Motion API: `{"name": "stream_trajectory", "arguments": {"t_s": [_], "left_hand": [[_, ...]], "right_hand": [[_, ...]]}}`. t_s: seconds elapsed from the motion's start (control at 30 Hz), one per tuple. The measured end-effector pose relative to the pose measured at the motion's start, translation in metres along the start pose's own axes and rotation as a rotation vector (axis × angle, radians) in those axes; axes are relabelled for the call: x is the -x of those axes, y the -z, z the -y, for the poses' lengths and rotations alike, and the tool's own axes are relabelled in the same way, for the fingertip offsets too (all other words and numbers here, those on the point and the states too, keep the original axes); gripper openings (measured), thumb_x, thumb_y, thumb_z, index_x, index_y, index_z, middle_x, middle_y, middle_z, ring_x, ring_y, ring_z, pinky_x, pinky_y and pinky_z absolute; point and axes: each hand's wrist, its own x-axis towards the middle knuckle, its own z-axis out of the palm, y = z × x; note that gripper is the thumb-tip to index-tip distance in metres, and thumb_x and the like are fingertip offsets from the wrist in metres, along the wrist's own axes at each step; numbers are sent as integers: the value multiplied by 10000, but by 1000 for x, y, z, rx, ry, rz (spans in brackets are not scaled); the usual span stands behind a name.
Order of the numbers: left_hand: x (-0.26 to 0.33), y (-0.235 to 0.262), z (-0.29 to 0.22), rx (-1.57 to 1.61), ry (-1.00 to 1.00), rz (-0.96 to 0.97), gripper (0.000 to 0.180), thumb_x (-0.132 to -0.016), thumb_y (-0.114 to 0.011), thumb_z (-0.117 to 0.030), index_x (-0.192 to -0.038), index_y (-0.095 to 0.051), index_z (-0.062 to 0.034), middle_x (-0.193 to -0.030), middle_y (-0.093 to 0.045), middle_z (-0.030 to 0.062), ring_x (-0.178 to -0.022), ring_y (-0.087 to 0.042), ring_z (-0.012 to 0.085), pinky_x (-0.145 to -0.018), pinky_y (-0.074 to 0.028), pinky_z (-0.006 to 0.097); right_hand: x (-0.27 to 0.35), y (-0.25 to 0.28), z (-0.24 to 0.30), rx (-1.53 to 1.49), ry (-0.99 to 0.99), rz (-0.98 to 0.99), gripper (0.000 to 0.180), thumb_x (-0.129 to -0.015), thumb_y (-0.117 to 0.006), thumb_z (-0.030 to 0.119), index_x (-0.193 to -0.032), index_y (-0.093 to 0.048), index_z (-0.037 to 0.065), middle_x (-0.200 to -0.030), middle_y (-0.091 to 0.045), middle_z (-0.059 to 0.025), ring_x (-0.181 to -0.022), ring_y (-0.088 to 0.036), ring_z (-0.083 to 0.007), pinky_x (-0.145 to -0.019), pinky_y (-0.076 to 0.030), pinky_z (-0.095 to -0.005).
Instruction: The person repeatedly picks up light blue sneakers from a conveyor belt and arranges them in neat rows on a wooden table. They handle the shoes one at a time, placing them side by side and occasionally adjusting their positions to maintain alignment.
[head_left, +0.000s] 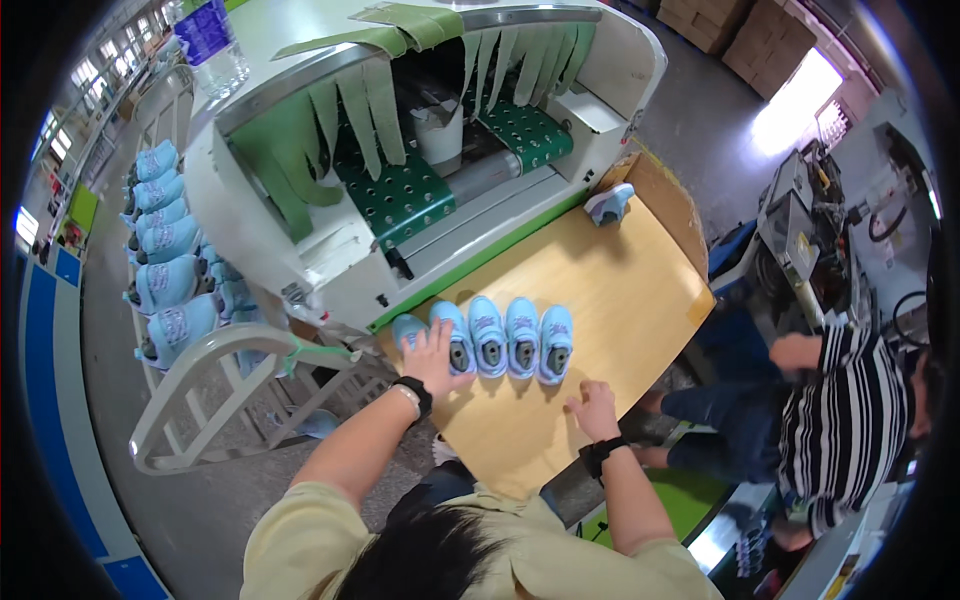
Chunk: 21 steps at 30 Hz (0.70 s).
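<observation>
Several small light-blue shoes stand side by side in a row on the wooden table (620, 290), dark openings toward me. My left hand (430, 362) lies over the left end of the row, fingers stretched and apart. It touches the second shoe (455, 335) and partly covers the leftmost shoe (407, 328). At the row's right end is another blue shoe (555, 345). My right hand (596, 408) is over the table's near right edge, fingers loosely bent and apart, holding nothing. A lone blue and grey shoe (610, 205) sits at the far corner.
Behind the table stands a white machine (345, 275) with green strip curtains and a perforated green belt (400, 205). A metal rack (200, 385) with more blue shoes (165, 240) is at left. A co-worker in a striped shirt (845, 420) is at right. Cardboard (665, 215) edges the table.
</observation>
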Motion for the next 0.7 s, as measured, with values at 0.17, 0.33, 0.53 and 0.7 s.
{"name": "stream_trajectory", "arguments": {"t_s": [0.17, 0.33, 0.53, 0.7], "left_hand": [[3, 0, 0, 9, 37, 10, 1166, -689, -783, -633, -1567, -286, -49, -1592, -348, 206, -1351, -425, 394, -1110, -249, 680], [-8, 4, -5, -16, 40, 67, 1204, -673, -775, -697, -1568, -293, -54, -1610, -322, 198, -1375, -401, 414, -1124, -251, 649], [-14, 14, -5, -32, 9, 69, 1224, -647, -817, -680, -1546, -295, -35, -1588, -337, 214, -1360, -387, 442, -1120, -267, 614], [-4, 9, -3, -51, 48, 88, 1218, -658, -805, -685, -1551, -288, -39, -1596, -324, 210, -1373, -378, 442, -1114, -278, 617]], "right_hand": [[-162, 32, -48, -150, 22, -134, 528, -860, -785, 275, -1256, -603, -23, -1085, -651, -210, -1010, -631, -341, -901, -514, -428], [-381, 58, -100, -642, -384, -180, 408, -923, -743, 380, -1094, -623, 29, -862, -606, -100, -641, -593, -236, -544, -481, -322], [-507, 51, -91, -493, -529, -261, 1136, -727, -777, 720, -1449, -453, -95, -1243, -628, -239, -936, -691, -365, -730, -603, -415], [-487, 16, -47, -1062, -395, -298, 816, -737, -889, 511, -1255, -548, -19, -1192, -661, -167, -983, -702, -294, -811, -595, -399]]}}
